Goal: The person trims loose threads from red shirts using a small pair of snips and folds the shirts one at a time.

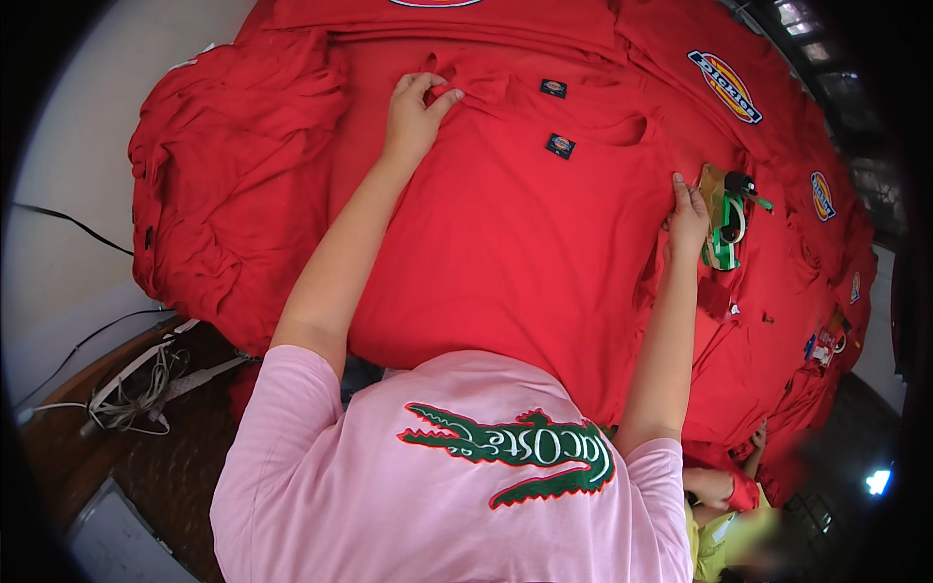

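Observation:
A red T-shirt lies spread flat before me, its body reaching back to my waist. Two dark neck labels show at its far end, one above the other, so a second red garment seems to lie under it. My left hand is at the far left shoulder, with thumb and fingers closed on the red cloth there. On the right side edge, my right hand pinches the T-shirt, its fingers partly hidden. Just right of that hand lies a small green and gold packet with black and white items on it.
A heap of red garments stands at the left, and more red shirts with printed badges cover the far and right sides. Bundled cables lie at lower left. A co-worker in yellow handles red cloth at lower right.

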A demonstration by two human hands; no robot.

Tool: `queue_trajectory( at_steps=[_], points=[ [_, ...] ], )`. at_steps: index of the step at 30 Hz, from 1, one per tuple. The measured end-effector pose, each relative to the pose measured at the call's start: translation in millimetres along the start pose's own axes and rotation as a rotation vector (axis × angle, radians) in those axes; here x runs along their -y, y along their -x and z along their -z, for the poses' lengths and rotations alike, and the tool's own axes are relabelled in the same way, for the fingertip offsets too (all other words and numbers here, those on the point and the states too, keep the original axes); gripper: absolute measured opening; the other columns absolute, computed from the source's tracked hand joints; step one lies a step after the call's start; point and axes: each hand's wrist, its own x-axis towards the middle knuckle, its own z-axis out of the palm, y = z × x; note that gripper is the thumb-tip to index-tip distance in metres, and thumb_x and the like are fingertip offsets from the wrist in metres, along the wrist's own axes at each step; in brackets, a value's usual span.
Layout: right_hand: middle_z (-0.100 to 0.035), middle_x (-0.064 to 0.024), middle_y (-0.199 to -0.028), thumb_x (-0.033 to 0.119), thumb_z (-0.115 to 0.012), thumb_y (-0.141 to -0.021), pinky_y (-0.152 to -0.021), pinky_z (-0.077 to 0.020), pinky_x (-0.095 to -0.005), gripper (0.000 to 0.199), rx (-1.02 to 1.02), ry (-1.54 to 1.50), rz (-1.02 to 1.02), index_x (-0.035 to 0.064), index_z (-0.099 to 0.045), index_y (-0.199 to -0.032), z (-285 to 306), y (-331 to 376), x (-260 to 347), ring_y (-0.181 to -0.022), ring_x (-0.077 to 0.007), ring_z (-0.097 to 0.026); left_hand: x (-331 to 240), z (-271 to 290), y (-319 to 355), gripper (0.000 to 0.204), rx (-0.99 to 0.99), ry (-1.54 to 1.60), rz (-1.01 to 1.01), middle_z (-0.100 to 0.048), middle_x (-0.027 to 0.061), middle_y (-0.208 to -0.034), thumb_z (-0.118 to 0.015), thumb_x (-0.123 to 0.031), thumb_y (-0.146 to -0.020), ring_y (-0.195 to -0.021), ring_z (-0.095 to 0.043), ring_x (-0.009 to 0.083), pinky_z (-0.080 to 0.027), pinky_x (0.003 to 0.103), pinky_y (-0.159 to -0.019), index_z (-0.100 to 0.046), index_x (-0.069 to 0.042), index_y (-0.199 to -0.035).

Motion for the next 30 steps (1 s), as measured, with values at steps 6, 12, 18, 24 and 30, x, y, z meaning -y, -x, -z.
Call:
queue_trajectory(
  at_steps=[6, 12, 18, 24, 30],
  points=[
    [-0.056, 0.0089, -0.074, 0.03, -0.076, -0.096, -0.049, -0.03, -0.0225, 0.017, -0.01, -0.154, -0.072, 0.0165, -0.067, -0.1, 33, 43, 45, -0.053, -0.0029, -0.04, -21, 23, 2, 0.019, -0.089, 0.517, 0.116, -0.063, -0.0019, -0.09, -0.075, -0.022, -0.097, -0.084, -0.056, 0.0082, -0.047, 0.025, -0.079, -0.069, -0.004, -0.09],
    [-0.052, 0.0082, -0.066, 0.025, -0.075, -0.097, -0.044, -0.0256, -0.02, 0.022, 0.144, -0.074, -0.129, 0.0151, -0.06, -0.085, 103, 120, 67, -0.049, -0.0011, -0.039, -44, 106, 87, 0.028, 0.27, 0.499, 0.396, -0.055, -0.0079, -0.073, -0.075, -0.02, -0.097, -0.071, -0.05, 0.0027, -0.043, 0.022, -0.064, -0.06, -0.009, -0.076],
    [-0.06, -0.0029, -0.073, 0.019, -0.079, -0.091, -0.067, -0.0487, -0.0307, 0.026, 0.004, 1.186, 0.165, -0.0001, -0.065, -0.101, 123, 193, 2, -0.068, -0.0141, -0.058, -14, 120, 211, 0.009, 0.391, -0.36, 0.048, -0.065, 0.0076, -0.083, -0.074, -0.011, -0.088, -0.082, -0.065, 0.0272, -0.05, 0.038, -0.074, -0.065, -0.008, -0.088],
    [-0.069, -0.0119, -0.099, 0.011, -0.074, -0.093, -0.081, -0.0518, -0.0307, 0.034, 0.042, 0.698, 0.271, -0.0015, -0.067, -0.124, 140, 234, -35, -0.089, -0.0162, -0.065, -81, 79, 248, 0.012, 0.306, -0.322, -0.353, -0.066, 0.0088, -0.103, -0.07, -0.011, -0.089, -0.104, -0.063, 0.0309, -0.045, 0.045, -0.099, -0.07, -0.008, -0.101],
    [-0.07, -0.0093, -0.102, 0.008, -0.075, -0.094, -0.083, -0.052, -0.027, 0.034, 0.331, 0.462, 0.244, -0.0032, -0.066, -0.125, 80, 302, -9, -0.09, -0.0124, -0.063, -69, 17, 270, 0.01, 0.424, -0.348, -0.423, -0.067, 0.0075, -0.104, -0.07, -0.014, -0.091, -0.106, -0.063, 0.0286, -0.043, 0.044, -0.103, -0.071, -0.007, -0.098]
  ],
)
